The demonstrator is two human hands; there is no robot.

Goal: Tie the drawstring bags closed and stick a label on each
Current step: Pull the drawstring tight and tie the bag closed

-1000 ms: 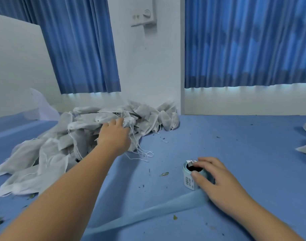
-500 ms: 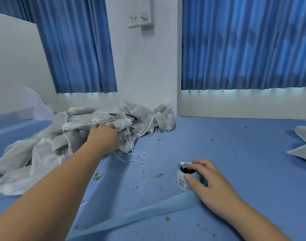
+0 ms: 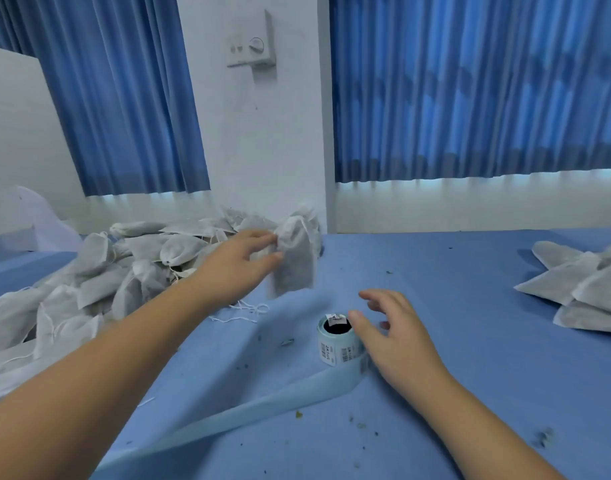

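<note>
- One bag (image 3: 293,261) is lifted off the bench. It is a pale grey pouch of thin cloth, roughly rectangular, with a darker filling showing through. It hangs upright and is somewhat blurred.
- It hangs at the right end of the left heap (image 3: 99,282), in front of the white wall and above the blue bench (image 3: 470,358).
- Count: one lifted bag, one label roll (image 3: 337,341), two heaps of bags, two hands.
- The left heap has too many overlapping bags to count. The right heap (image 3: 581,289) shows about five and is cut by the frame edge.
- White drawstrings (image 3: 241,313) trail loose on the bench below the lifted bag.
- The label roll stands on end near mid-bench, with a dark core and printed labels on its side. Its pale blue backing strip (image 3: 245,417) runs off to the lower left.
- The left hand (image 3: 241,261) reaches forward on an extended arm. Its grip is closed on the bag's upper left side, pinched between thumb and fingers.
- The right hand (image 3: 397,337) hovers just right of the roll, palm down, fingers spread and loose. Its grip is open and holds nothing. The thumb is at the roll's rim, but I cannot tell whether it touches.
</note>
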